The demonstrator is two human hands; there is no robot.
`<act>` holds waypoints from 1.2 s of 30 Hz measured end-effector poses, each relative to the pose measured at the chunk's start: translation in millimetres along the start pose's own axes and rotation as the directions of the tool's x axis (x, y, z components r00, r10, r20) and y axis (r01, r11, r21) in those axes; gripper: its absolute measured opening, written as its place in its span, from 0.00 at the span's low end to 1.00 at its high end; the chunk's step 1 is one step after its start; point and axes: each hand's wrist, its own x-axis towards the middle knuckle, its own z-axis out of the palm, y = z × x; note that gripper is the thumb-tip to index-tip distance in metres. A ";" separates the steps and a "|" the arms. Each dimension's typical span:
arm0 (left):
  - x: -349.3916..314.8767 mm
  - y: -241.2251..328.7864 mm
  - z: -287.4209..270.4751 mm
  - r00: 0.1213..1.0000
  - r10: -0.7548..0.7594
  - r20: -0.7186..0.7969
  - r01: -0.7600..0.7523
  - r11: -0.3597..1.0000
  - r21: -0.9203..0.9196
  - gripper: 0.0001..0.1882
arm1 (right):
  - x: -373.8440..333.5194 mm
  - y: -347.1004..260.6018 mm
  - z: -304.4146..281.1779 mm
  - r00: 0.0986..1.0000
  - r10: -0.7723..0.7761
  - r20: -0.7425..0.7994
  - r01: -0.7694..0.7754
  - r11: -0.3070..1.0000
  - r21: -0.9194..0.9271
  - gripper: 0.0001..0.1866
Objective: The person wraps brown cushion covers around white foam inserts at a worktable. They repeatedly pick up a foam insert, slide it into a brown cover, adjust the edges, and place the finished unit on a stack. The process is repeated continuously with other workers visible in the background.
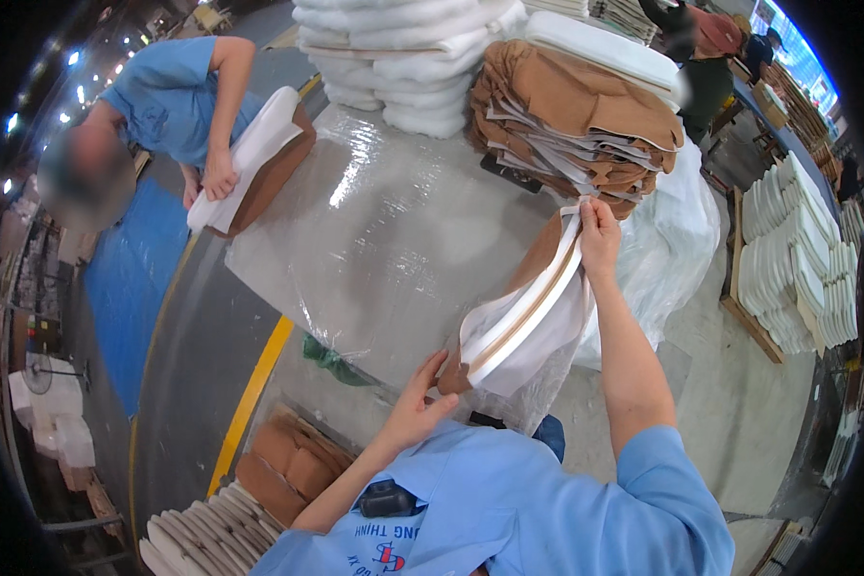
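The tabletop (355,259) has wide bare room to the left of the pad (523,331), which is at its right near edge. The pad looks long, curved, white and brown. The right grip (600,233) is clamped on its far end; the left grip (419,403), fingers apart, touches its near end

Co-worker's head (86,178) blurred, white stack (394,69) cropped above

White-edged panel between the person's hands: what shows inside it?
The white-edged panel shows a tan strip between two white bands, with brown fabric along its left side. Anything deeper inside is covered.
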 end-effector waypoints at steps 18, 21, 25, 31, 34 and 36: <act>7.3 -9.8 19.6 0.846 -0.510 0.156 0.392 0.395 -0.831 0.35 | -30.7 -7.9 -56.5 0.996 0.078 -0.047 -0.070 0.983 0.169 0.15; 17.4 -45.4 21.9 0.842 -0.522 0.137 0.338 0.312 -0.888 0.32 | -52.0 -2.9 -85.7 0.961 0.276 -0.021 -0.248 0.891 0.381 0.16; 30.4 -36.7 45.5 0.834 -0.534 0.139 0.379 0.372 -0.847 0.26 | -61.1 43.4 -212.1 0.850 0.523 0.060 -0.498 0.762 0.413 0.21; 46.9 -29.6 56.3 0.846 -0.493 -0.201 0.224 0.671 -0.706 0.32 | -77.5 98.3 -211.6 0.607 0.789 0.092 -0.785 0.614 -0.082 0.28; 60.3 -23.7 48.6 0.831 -0.437 -0.345 0.104 0.730 -0.675 0.34 | -86.0 104.4 -171.8 0.640 0.738 0.214 -0.693 0.675 -0.253 0.29; 60.5 -21.3 50.5 0.798 -0.283 -0.532 -0.056 0.844 -0.534 0.35 | -72.4 93.0 -142.5 0.695 0.663 0.278 -0.596 0.748 -0.292 0.29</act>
